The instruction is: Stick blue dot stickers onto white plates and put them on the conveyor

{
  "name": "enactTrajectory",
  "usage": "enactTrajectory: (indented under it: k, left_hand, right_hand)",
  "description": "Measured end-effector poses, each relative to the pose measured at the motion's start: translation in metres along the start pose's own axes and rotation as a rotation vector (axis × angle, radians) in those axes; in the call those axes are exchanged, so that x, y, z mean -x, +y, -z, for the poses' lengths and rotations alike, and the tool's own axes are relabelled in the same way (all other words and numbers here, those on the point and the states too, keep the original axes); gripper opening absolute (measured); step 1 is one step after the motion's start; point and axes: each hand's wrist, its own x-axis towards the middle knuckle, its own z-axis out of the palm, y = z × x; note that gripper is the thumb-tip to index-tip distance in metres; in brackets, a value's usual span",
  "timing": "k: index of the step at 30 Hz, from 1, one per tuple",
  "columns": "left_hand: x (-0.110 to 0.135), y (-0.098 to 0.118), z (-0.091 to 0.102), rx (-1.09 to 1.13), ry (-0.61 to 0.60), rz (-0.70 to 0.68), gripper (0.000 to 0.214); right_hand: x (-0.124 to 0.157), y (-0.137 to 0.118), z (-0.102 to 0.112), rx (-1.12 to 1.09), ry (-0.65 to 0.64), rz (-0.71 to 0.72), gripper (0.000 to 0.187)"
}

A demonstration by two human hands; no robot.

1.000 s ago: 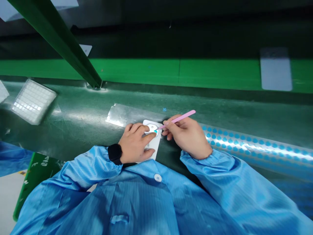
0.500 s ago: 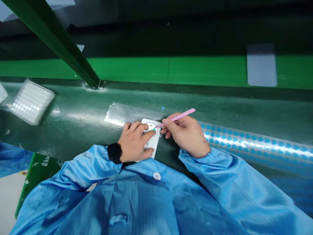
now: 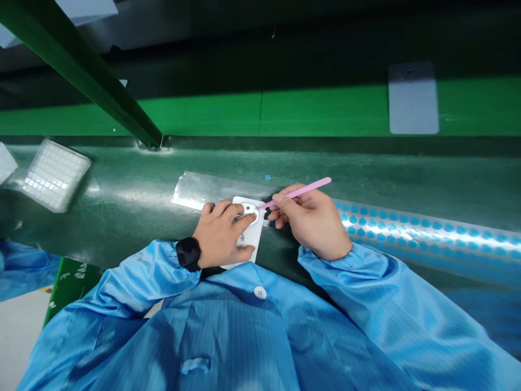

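Observation:
A white card-like plate (image 3: pixel 253 239) with a rounded corner lies on the green bench in front of me. My left hand (image 3: pixel 222 233) rests flat across it, fingers spread, with the index finger and thumb pressing on its face. Near the plate's top is a rounded white part with a dark round hole (image 3: pixel 248 208). My right hand (image 3: pixel 315 220) pinches slim pink tweezers (image 3: pixel 309 187) between thumb and fingers. Their thin metal tip touches or hovers just over the rounded part, close to my left fingertips; contact cannot be made out.
A clear film strip (image 3: pixel 203 187) lies beyond my left hand. Right of my right hand stretches a clear sheet with rows of blue dots (image 3: pixel 407 222). A tray of small white pieces (image 3: pixel 57 175) sits at left, near a green post (image 3: pixel 150 133). Another pale plate (image 3: pixel 413 100) is on the green ledge.
A small teal dot seen beneath the tweezers' tip earlier no longer shows. The tip has shifted slightly, and the view has turned a little. Both hands keep nearly the same pose.

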Motion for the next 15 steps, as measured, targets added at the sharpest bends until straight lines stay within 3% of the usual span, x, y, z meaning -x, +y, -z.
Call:
enactTrajectory:
  k: [15]
  left_hand:
    - [-0.0006, 0.0022, 0.0, 0.005, 0.006, -0.003, 0.057]
  right_hand:
    - [-0.0008, 0.0001, 0.0029, 0.005, -0.042, 0.0, 0.038]
